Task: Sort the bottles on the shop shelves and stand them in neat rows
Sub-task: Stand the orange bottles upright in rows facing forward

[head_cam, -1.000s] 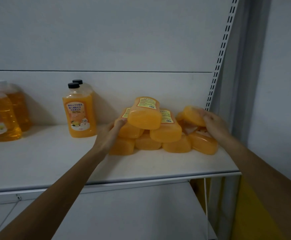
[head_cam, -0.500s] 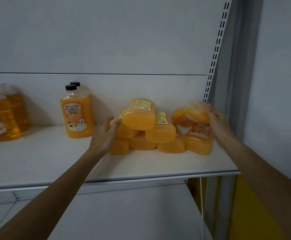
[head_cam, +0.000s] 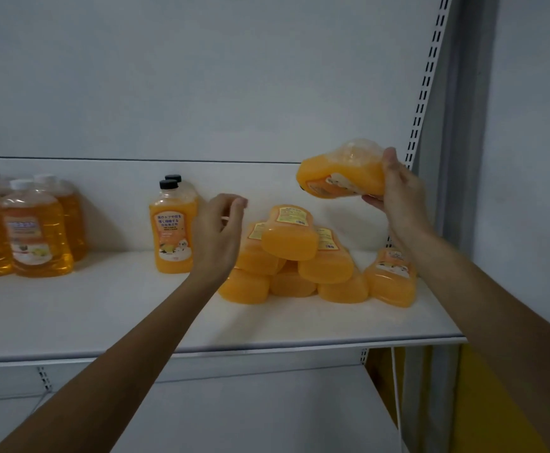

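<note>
Right hand [head_cam: 398, 197] grips lifted bottle [head_cam: 342, 176] above pile [head_cam: 293, 256]; left hand [head_cam: 216, 233] loose, empty; next: upright it beside standing bottle [head_cam: 170, 233].

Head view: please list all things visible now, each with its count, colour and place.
lifted bottle: 1, orange, in the air above the shelf's right end
lying bottles: 7 visible, orange, piled on the shelf's right part
black-capped bottles: 2, orange, upright, left of the lying bottles
white-capped bottles: at least 3, amber, upright, shelf's far left
shelf: 1, white, under the bottles
right hand: 1, grips the lifted bottle
left hand: 1, holds nothing, in the air before the lying bottles
</note>
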Demonstrator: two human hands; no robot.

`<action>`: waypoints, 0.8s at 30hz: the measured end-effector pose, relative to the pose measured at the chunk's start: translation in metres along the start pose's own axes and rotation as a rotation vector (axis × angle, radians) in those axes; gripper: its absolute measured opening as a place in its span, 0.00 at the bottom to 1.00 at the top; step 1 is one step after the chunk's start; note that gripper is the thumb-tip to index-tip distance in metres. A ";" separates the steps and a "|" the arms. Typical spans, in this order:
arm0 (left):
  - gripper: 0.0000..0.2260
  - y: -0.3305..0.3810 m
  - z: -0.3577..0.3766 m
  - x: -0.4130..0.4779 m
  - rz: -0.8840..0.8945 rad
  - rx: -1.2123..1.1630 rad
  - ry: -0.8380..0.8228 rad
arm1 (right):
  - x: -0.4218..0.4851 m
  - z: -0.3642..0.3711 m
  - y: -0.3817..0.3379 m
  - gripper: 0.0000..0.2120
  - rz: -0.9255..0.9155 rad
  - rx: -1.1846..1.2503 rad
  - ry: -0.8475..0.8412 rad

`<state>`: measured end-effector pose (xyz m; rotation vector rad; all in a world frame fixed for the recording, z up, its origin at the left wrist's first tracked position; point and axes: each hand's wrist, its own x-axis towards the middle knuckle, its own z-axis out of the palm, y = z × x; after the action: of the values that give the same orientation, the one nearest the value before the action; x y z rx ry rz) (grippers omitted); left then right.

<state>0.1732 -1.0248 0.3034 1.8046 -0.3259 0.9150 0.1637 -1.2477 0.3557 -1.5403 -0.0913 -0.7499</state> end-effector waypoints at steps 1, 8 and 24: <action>0.10 0.007 -0.002 0.002 0.016 -0.028 -0.014 | -0.004 0.010 -0.008 0.13 0.000 0.056 -0.006; 0.27 0.039 -0.013 0.015 -0.348 -0.541 -0.230 | -0.051 0.096 -0.045 0.17 0.076 0.403 -0.285; 0.24 -0.038 -0.088 0.020 -0.120 -0.259 -0.313 | -0.021 0.166 -0.069 0.46 -0.304 -0.526 -0.786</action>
<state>0.1713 -0.9272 0.3066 1.7031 -0.5034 0.4800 0.1795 -1.0787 0.4171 -2.2921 -0.7753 -0.3644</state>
